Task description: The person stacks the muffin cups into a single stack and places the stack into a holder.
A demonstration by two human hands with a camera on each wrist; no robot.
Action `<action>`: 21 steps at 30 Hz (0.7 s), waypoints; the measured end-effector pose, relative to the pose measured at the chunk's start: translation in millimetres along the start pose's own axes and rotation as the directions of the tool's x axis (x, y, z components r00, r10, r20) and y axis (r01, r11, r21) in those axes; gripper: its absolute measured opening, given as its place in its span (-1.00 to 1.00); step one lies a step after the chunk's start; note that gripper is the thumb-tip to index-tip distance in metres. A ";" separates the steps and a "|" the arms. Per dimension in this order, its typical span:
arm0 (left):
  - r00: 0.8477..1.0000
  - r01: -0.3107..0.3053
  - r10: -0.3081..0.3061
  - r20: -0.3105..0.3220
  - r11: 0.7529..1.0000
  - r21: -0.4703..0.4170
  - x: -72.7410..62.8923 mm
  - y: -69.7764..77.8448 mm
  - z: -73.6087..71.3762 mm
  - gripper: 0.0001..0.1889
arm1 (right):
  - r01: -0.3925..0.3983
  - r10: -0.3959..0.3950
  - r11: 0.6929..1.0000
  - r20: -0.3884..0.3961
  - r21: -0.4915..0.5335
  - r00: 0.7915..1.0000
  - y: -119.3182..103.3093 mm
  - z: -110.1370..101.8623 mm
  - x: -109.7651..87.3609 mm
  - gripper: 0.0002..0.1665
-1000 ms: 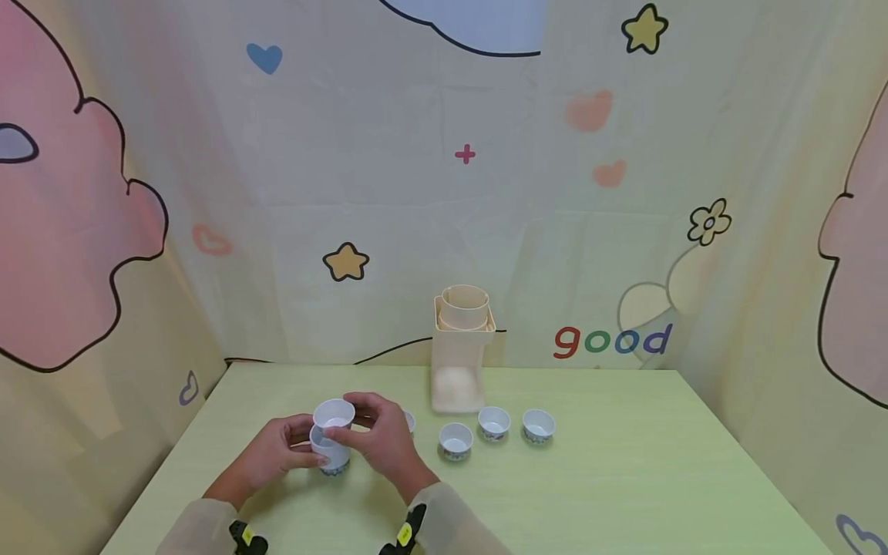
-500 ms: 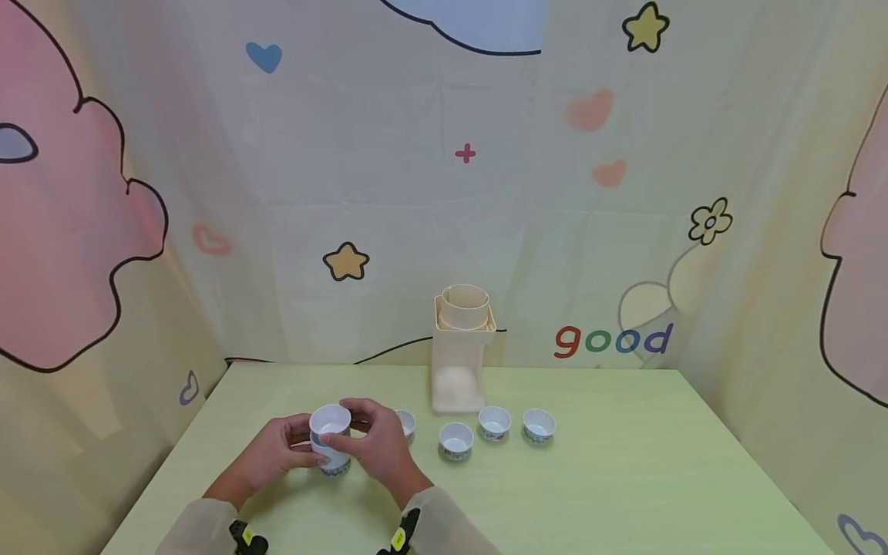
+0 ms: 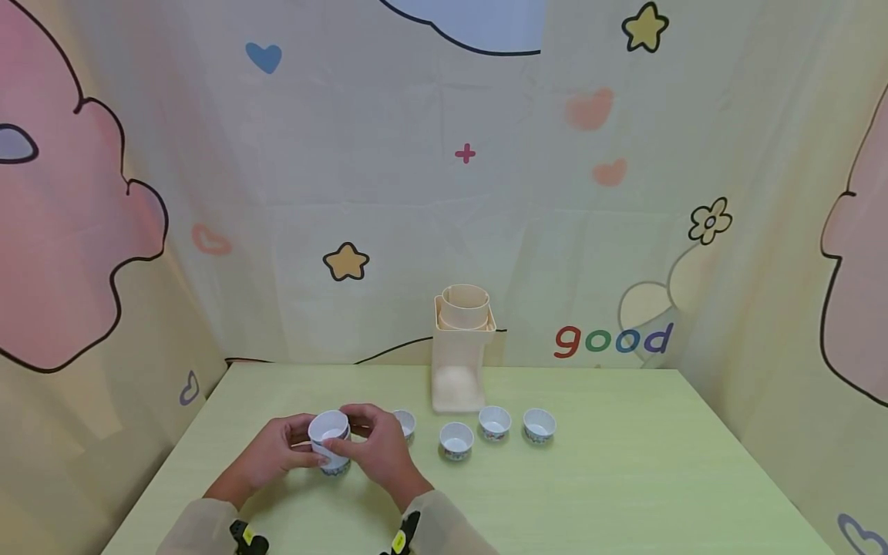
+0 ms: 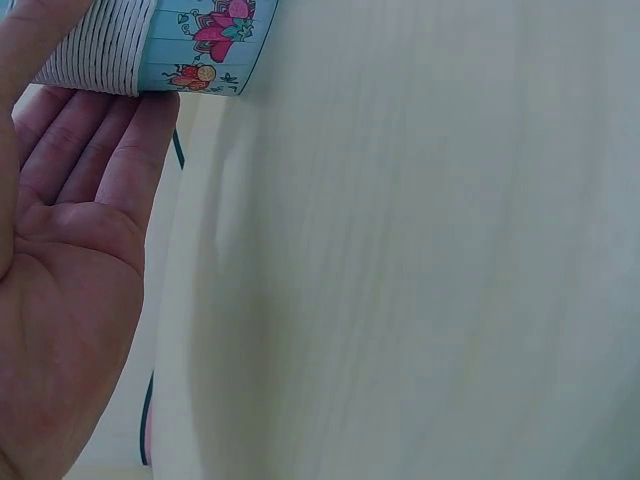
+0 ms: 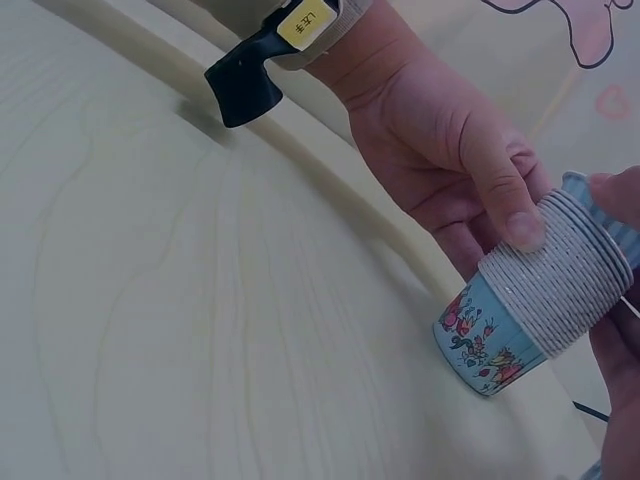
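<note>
My left grip (image 3: 279, 447) is holding a stack of nested floral paper cups (image 5: 560, 285) between thumb and fingers over the left side of the desk (image 3: 624, 462), while my right grip (image 3: 380, 447) is pinching the topmost cup (image 3: 329, 423), spreading only to its width.

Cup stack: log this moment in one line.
left grip: holds cup stack | right grip: holds stack's top | four other cups: on table, right of stack
</note>
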State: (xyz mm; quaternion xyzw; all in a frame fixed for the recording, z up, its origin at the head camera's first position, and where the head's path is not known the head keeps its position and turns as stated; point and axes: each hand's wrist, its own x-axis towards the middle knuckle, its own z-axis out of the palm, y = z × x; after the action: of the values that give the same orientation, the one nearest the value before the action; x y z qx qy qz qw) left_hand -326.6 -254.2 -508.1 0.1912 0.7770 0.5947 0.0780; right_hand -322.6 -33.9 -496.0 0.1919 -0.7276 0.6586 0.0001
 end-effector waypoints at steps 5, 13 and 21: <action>1.000 0.000 0.000 0.004 1.000 -0.001 0.1 0.0 0.6 -0.31 | -0.016 0.016 1.000 0.005 0.011 1.000 1.4 -0.5 -1.1 -0.45; 1.000 0.018 -0.018 -0.002 1.000 0.011 0.6 0.8 0.3 -0.29 | -0.020 0.020 1.000 0.019 0.021 1.000 7.7 -1.8 -2.5 -0.45; 1.000 0.023 -0.022 -0.001 1.000 0.020 0.8 0.3 -0.9 -0.28 | -0.016 0.016 1.000 0.021 0.012 1.000 8.5 -1.5 -2.8 -0.46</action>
State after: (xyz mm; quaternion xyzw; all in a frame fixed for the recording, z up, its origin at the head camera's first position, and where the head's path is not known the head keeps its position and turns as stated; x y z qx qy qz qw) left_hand -327.6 -254.7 -507.5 0.1829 0.7850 0.5861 0.0823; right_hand -322.8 -31.2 -504.6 0.1928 -0.7250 0.6610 -0.0139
